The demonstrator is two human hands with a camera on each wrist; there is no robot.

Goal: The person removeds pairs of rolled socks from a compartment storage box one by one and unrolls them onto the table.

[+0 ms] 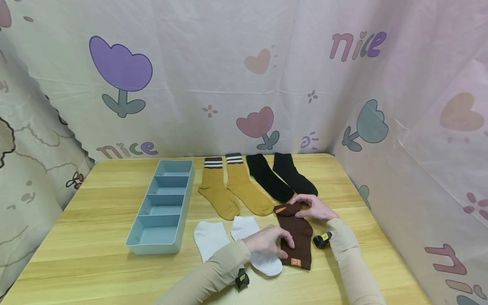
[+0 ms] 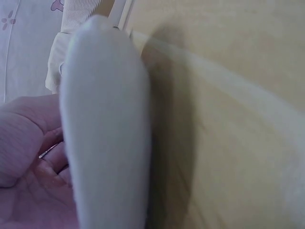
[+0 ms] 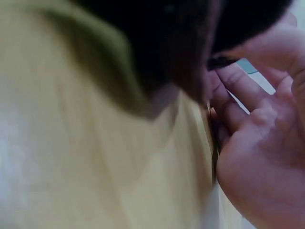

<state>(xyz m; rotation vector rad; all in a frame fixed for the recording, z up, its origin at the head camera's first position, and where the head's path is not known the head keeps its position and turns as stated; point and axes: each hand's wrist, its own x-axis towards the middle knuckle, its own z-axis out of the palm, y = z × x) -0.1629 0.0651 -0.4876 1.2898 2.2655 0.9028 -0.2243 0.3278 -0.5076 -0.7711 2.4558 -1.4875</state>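
Brown socks [image 1: 301, 237] lie on the right half of the table, an orange patch near their lower edge and their far end folded over. At that folded end my right hand [image 1: 312, 208] pinches the dark fabric between thumb and fingers. My left hand [image 1: 267, 242] reaches across a white sock [image 1: 244, 226], its loosely bent fingertips touching the brown fabric lower down. Another white sock [image 1: 209, 239] lies to the left, partly under the left sleeve. White fabric [image 2: 107, 124] fills much of the left wrist view, while dark fabric [image 3: 157, 43] is blurred in the right wrist view.
A blue-grey box [image 1: 178, 224] with several compartments stands left of the socks. Two mustard socks [image 1: 219, 192] with striped cuffs and two black socks [image 1: 268, 178] lie along the back. A printed curtain [image 1: 213, 76] hangs behind the wooden table [image 1: 95, 212].
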